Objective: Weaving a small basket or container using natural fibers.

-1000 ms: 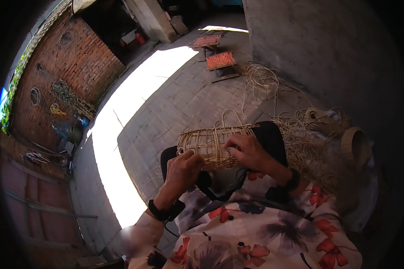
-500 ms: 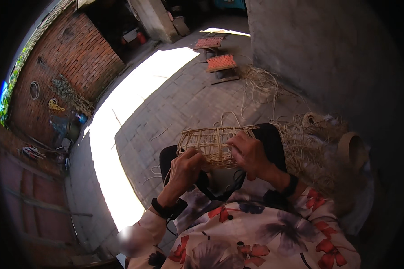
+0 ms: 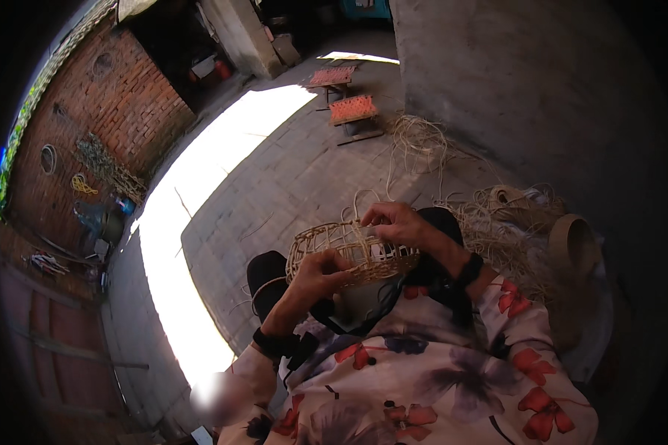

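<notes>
A partly woven basket (image 3: pixel 335 239) of thin tan cane rests over my lap between my dark-clad knees. Open ribs form its side, with a denser woven band along the near edge. My left hand (image 3: pixel 316 277) is closed on that near edge, thumb and fingers pinched together. Over the far right rim, my right hand (image 3: pixel 399 225) bends its fingers onto a cane strand, and the fingertips partly hide it. Loose strand ends curl up beyond the rim. Another strand loops out beside my left wrist.
Tangled cane (image 3: pixel 497 237) lies on the ground to my right, beside a tan round band (image 3: pixel 574 245). Farther ahead are a loose cane coil (image 3: pixel 421 141) and two red-topped stools, the nearer stool (image 3: pixel 352 109) by a grey wall (image 3: pixel 512 96). A brick wall (image 3: pixel 119 96) stands left.
My right hand has moved from the basket's right side up to its far rim. The basket has tilted, showing more of its inside. My left hand has shifted slightly right and down along the near edge.
</notes>
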Motion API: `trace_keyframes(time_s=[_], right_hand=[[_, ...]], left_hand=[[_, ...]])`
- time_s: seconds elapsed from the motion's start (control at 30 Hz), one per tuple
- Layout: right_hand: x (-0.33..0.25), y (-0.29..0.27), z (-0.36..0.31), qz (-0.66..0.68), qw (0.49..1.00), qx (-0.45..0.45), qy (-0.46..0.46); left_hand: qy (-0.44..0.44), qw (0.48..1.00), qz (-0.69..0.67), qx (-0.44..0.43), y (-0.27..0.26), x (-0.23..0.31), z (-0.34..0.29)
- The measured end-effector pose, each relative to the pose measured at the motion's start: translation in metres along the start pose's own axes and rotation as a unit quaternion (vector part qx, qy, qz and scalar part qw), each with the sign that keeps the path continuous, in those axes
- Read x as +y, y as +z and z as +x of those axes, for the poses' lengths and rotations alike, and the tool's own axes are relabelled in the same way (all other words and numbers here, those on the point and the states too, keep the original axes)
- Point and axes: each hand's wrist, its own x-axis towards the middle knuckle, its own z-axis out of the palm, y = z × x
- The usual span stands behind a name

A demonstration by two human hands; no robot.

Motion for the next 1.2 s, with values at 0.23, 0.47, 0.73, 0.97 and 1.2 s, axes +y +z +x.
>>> trace_keyframes(time_s=[0.23, 0.47, 0.73, 0.97, 1.2], right_hand=[[-0.029, 0.024, -0.028, -0.174, 0.962, 0.088, -0.193], [-0.023, 0.046, -0.031, -0.321, 0.927, 0.049, -0.189], [-0.019, 0.034, -0.045, -0.205, 0.964, 0.124, -0.115], [-0.017, 0.022, -0.061, -0.249, 0.952, 0.099, -0.149], [-0.041, 0.056, -0.03, -0.187, 0.954, 0.093, -0.213]], left_hand=[[0.259, 0.889, 0.36, 0.11, 0.005, 0.004, 0.0], [0.273, 0.867, 0.396, 0.131, 0.013, 0.014, -0.004], [0.25, 0.844, 0.456, 0.128, 0.009, 0.016, -0.002], [0.224, 0.827, 0.497, 0.14, 0.012, 0.016, -0.003], [0.285, 0.855, 0.395, 0.179, 0.009, 0.0, -0.003]])
